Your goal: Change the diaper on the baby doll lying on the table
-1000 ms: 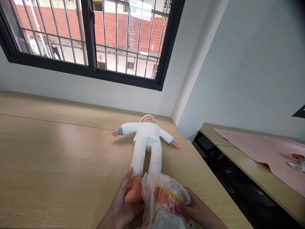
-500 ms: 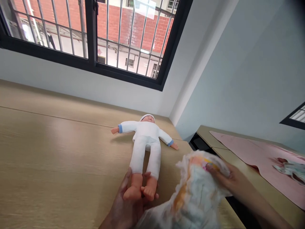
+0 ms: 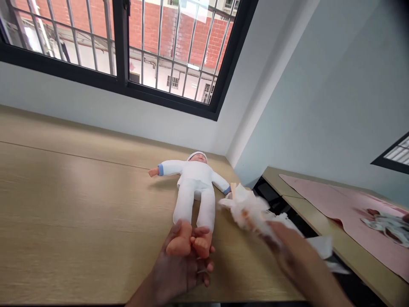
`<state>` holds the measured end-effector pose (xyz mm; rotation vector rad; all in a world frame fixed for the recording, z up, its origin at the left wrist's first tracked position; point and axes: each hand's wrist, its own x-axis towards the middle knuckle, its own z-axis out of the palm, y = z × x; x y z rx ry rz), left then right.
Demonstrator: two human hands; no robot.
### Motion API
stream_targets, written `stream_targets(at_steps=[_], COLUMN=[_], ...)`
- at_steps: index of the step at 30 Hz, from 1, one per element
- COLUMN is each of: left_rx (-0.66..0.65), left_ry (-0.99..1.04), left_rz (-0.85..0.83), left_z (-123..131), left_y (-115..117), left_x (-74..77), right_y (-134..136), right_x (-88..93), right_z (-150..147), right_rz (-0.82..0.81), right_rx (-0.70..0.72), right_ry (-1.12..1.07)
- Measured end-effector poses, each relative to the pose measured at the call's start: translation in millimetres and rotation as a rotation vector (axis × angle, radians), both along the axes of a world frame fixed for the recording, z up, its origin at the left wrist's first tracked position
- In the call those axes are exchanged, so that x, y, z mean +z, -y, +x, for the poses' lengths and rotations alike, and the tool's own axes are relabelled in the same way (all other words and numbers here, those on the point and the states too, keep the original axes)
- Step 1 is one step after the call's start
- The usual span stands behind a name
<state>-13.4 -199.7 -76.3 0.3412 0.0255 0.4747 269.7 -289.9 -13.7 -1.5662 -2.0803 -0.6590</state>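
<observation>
On the wooden table lies a baby doll (image 3: 196, 174) on its back, in a white suit with blue cuffs and a white cap, arms spread and bare feet toward me. From below, my left hand (image 3: 179, 266) holds the doll's ankles, its fingers curled under and around them. A crumpled white diaper (image 3: 247, 209) with orange patches is gripped in my right hand (image 3: 284, 243), which is smeared by motion. The diaper is beside the doll's cuff at the right; whether they touch, I cannot tell.
A second table (image 3: 302, 209) stands at the right across a dark gap, with a pink cloth (image 3: 338, 198) on it. Pale patterned fabric (image 3: 388, 228) lies on that cloth. Behind the doll are a wall and a barred window (image 3: 172, 55).
My right hand has swung the diaper away from in front of my left arm, forward toward the doll's cuff at the right. My left hand stays at the doll's ankles.
</observation>
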Motion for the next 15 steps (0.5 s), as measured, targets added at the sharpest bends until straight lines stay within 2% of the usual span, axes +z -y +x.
stream_targets(at_steps=[1, 3, 4, 6, 8, 11, 15], left_rx=[-0.020, -0.048, -0.056, -0.069, -0.079, -0.081, -0.119], left_ry=[0.021, 0.038, 0.027, -0.020, -0.065, -0.082, -0.033], left_rz=[0.021, 0.073, 0.101, 0.152, 0.195, 0.269, 0.381], left_z=[1, 2, 3, 6, 9, 14, 24], left_y=[-3, -10, -13, -21, -29, -42, -61], left_x=[6.0, 21.3, 30.2, 49.4, 69.4, 98.8, 133.8], right_y=[-3, -6, -7, -9, -11, -17, -32], right_x=[-21.9, -60.8, -75.6, -93.3, -97.7, -95.1, -97.4], right_z=[-11, -29, -37, -50, -61, -76, -93], right_rz=[-0.041, -0.240, -0.362, -0.596, -0.752, -0.836, -0.820], right_rx=[0.057, 0.088, 0.089, 0.049, -0.004, -0.036, 0.108], right_ry=[0.012, 0.023, 0.026, 0.027, 0.022, -0.005, -0.110])
